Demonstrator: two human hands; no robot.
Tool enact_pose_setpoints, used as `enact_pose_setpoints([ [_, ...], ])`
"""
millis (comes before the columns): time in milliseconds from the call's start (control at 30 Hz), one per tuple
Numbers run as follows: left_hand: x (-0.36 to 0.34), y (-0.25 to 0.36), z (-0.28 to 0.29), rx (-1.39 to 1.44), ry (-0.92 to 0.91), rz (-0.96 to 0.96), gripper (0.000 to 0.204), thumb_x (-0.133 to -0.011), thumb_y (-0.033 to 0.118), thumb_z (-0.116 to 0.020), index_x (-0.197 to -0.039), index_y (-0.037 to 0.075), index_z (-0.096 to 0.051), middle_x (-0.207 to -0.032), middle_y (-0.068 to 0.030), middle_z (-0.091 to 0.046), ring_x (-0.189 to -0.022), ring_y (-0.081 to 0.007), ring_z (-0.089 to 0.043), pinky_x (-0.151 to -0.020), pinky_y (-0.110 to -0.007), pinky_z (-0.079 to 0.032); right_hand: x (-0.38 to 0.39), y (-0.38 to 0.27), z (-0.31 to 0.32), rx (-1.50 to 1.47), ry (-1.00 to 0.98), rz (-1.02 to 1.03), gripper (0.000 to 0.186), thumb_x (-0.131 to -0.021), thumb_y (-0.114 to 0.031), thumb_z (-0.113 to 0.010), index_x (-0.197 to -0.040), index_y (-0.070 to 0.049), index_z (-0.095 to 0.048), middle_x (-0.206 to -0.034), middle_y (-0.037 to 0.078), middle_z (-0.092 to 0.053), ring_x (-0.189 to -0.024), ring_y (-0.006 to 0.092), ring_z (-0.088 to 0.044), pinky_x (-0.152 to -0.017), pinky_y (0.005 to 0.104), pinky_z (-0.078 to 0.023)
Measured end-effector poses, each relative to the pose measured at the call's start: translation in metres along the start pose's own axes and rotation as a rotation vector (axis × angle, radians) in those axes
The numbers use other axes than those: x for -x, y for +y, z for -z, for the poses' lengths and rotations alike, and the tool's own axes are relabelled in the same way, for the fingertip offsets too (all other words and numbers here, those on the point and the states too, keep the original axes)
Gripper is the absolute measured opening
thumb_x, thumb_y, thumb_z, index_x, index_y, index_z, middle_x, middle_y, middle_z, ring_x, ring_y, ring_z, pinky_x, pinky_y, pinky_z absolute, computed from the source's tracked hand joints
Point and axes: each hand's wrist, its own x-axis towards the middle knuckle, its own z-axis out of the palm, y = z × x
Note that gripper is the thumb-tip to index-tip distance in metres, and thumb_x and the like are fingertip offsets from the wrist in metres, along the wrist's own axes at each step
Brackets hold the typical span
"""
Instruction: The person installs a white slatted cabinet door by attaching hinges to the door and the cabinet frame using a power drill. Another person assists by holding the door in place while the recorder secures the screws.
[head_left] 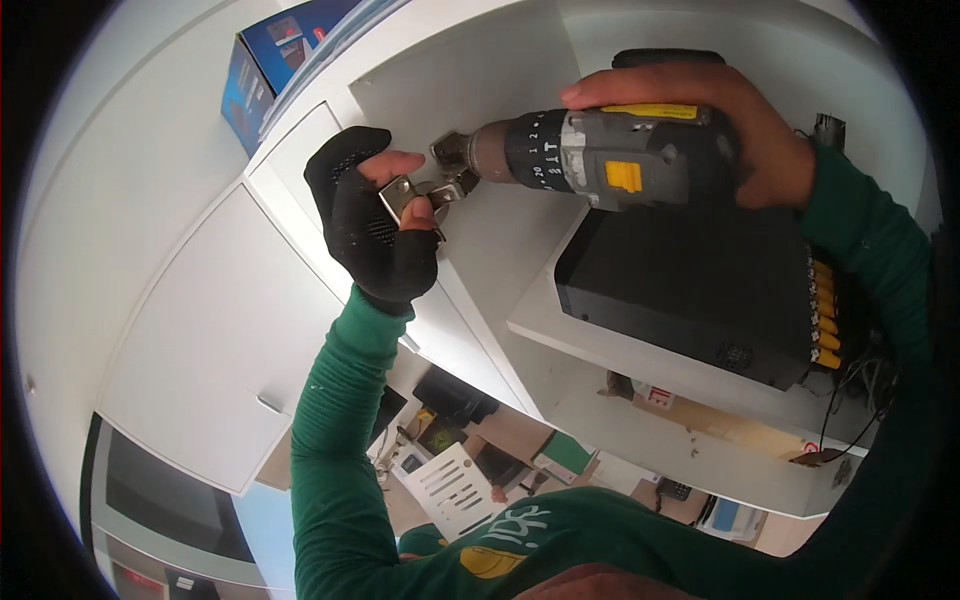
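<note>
My left hand (pixel 362 222), in a black glove with bare fingertips, pinches a metal cabinet hinge (pixel 398 198) between thumb and finger. The hinge lies at the edge of a white cabinet door, against the grey inner side of the cabinet. Bare, my right hand (pixel 745 120) grips a cordless drill (pixel 590 155), grey and black with yellow parts. The drill lies level, its chuck (pixel 488 152) right beside the far arm of the hinge. Its bit is hidden, so I cannot tell whether it touches a screw.
A black box-shaped device (pixel 690 290) with yellow-tipped plugs sits on the white shelf (pixel 650 365) below the drill. Loose cables (pixel 865 390) hang at its right. A blue carton (pixel 265 70) stands on the cabinet. Another white door (pixel 220 340) fills the left; a cluttered desk is far below.
</note>
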Motion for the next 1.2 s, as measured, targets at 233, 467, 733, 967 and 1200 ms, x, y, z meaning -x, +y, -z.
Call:
enact_pose_setpoints([
  [233,0.001,-0.001,0.001,0.006,0.007,0.016,0.026,-0.074,0.015,-0.068,-0.096,0.002,-0.07,-0.112,-0.0192,-0.058,-0.102,-0.0305,-0.058,-0.088,-0.038,-0.048,-0.006,-0.002,0.003,-0.042,0.016,0.037,0.069,-0.074,-0.013,-0.078,-0.138,-0.007,-0.055,-0.136,0.015,-0.061,-0.121,0.0318,-0.062,-0.109,0.0417,-0.046],
  [467,0.002,0.001,-0.001,0.004,0.008,0.026,0.026,-0.074,0.015,-0.068,-0.096,0.002,-0.07,-0.112,-0.0189,-0.059,-0.101,-0.0302,-0.058,-0.087,-0.038,-0.048,0.0,0.01,-0.006,0.058,0.064,0.068,0.07,-0.075,-0.017,-0.081,-0.139,-0.007,-0.054,-0.137,0.014,-0.06,-0.122,0.0313,-0.061,-0.109,0.0418,-0.046],
  [733,0.0,-0.001,0.0,0.01,-0.017,0.004,0.026,-0.074,0.015,-0.068,-0.096,0.002,-0.07,-0.113,-0.0183,-0.059,-0.102,-0.0296,-0.058,-0.087,-0.038,-0.048,0.003,0.003,-0.008,-0.041,0.084,0.008,0.073,-0.074,0.008,-0.074,-0.14,-0.018,-0.057,-0.138,0.011,-0.061,-0.129,0.0304,-0.058,-0.118,0.0437,-0.037],
  [967,0.002,-0.003,0.002,0.001,-0.03,0.005,0.028,-0.075,0.018,-0.068,-0.099,0.003,-0.07,-0.113,-0.0186,-0.059,-0.103,-0.0301,-0.057,-0.088,-0.038,-0.047,0.003,0.012,-0.009,0.044,0.079,0.068,0.068,-0.077,-0.019,-0.08,-0.138,-0.007,-0.055,-0.134,0.014,-0.062,-0.118,0.0293,-0.063,-0.105,0.0401,-0.048],
  [1200,-0.002,-0.001,-0.006,0.046,-0.017,-0.048,0.027,-0.075,0.016,-0.067,-0.099,0.004,-0.07,-0.112,-0.0182,-0.059,-0.104,-0.0303,-0.056,-0.089,-0.038,-0.046,0.003,0.012,-0.001,0.335,-0.003,0.116,0.063,-0.077,-0.018,-0.082,-0.135,-0.011,-0.06,-0.124,0.01,-0.068,-0.103,0.0268,-0.066,-0.095,0.038,-0.051],
])
